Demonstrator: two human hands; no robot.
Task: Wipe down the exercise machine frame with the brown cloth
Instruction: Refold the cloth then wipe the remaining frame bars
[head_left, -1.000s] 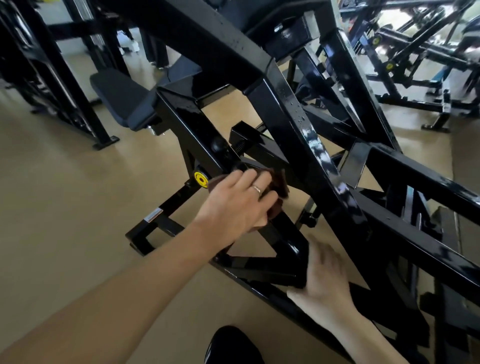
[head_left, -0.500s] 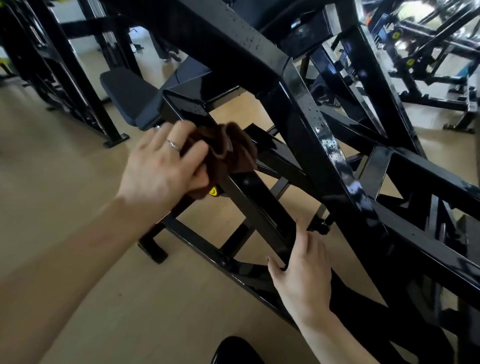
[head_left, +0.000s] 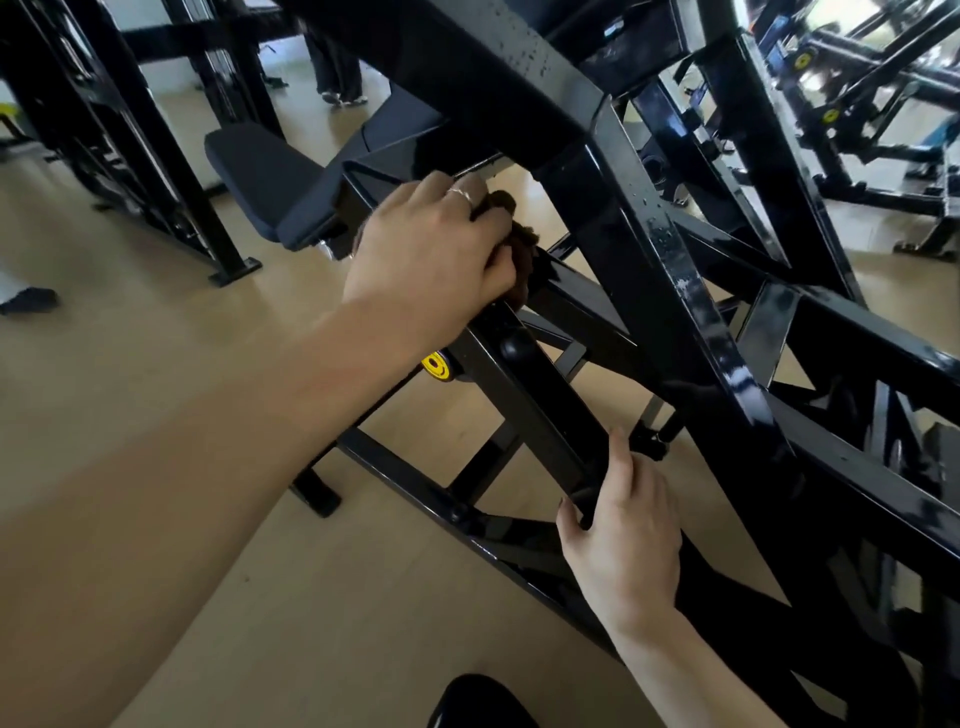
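While the left hand (head_left: 426, 254) presses the brown cloth (head_left: 522, 244) on a slanted black bar of the exercise machine frame (head_left: 675, 270), its fingers are curled tight around the cloth, just right of the dark seat pad (head_left: 270, 182). Nearer, the right hand (head_left: 623, 540) holds a lower bar, fingers wrapped around it. A yellow knob (head_left: 435, 366) sits below the left wrist.

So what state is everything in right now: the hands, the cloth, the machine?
left hand: closed on the brown cloth, pressing it to a bar
brown cloth: bunched, mostly hidden
right hand: gripping a lower bar
exercise machine frame: glossy, speckled with droplets
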